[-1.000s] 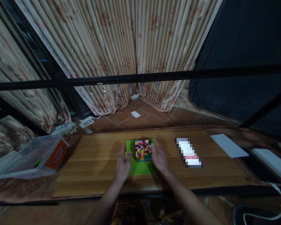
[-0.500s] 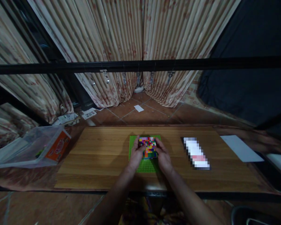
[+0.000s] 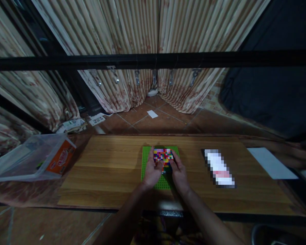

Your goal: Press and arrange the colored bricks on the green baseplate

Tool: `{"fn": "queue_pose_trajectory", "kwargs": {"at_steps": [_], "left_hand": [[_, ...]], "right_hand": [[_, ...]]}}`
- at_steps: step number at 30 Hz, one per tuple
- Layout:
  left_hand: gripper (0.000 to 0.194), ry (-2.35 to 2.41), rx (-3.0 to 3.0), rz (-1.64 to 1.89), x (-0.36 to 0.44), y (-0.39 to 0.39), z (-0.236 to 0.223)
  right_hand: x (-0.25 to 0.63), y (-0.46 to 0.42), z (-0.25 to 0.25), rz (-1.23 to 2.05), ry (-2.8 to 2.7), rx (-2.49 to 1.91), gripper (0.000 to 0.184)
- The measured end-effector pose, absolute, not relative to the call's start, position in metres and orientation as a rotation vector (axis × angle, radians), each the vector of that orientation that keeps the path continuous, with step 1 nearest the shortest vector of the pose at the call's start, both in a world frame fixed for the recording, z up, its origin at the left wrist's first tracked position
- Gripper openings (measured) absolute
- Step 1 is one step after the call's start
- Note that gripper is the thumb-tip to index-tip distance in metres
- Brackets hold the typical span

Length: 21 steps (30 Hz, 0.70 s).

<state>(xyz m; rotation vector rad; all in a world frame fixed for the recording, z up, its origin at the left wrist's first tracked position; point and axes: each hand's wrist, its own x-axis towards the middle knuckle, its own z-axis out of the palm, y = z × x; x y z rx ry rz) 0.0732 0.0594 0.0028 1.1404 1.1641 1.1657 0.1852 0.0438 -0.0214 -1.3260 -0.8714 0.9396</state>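
Note:
A block of multicoloured toy bricks (image 3: 163, 155) sits over a green studded baseplate (image 3: 161, 184) on the wooden board. My left hand (image 3: 153, 170) grips the block's left side, its thumb lying across the near left part. On the opposite side my right hand (image 3: 179, 170) is wrapped round the right edge, thumb near the lower right corner. Pink and white bricks line the far edge; darker ones lie near the thumbs. Whether the block touches the baseplate I cannot tell.
A phone (image 3: 219, 168) with a blurred-out screen lies to the right, with a white sheet (image 3: 270, 163) beyond it. At the left stands a clear plastic bin (image 3: 28, 170) with an orange label. A black bar (image 3: 153, 61) crosses in front of the curtains.
My view has shifted slightly, so the bar appears higher. Both thumbs have moved on the brick block, the left one toward its near middle. Both hands keep their hold.

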Motion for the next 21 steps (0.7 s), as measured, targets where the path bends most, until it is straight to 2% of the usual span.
{"fn": "queue_pose_trajectory", "kwargs": {"at_steps": [6,11,17,21], "left_hand": [[0.072,1.115,1.026,1.176,0.067,0.065,0.000],[0.057,1.137,0.982,1.219,0.054,0.089,0.011],[0.065,1.029,1.096,1.219,0.059,0.124,0.007],[0.067,0.912,1.108,1.280,0.069,0.128,-0.012]], "right_hand": [[0.198,0.052,-0.018,1.040,-0.817,-1.316,0.057],[0.212,0.085,-0.007,1.071,-0.894,-1.329,0.059],[0.198,0.122,0.001,1.192,-0.959,-1.142,0.079],[0.192,0.120,-0.003,1.205,-1.036,-1.084,0.078]]}}
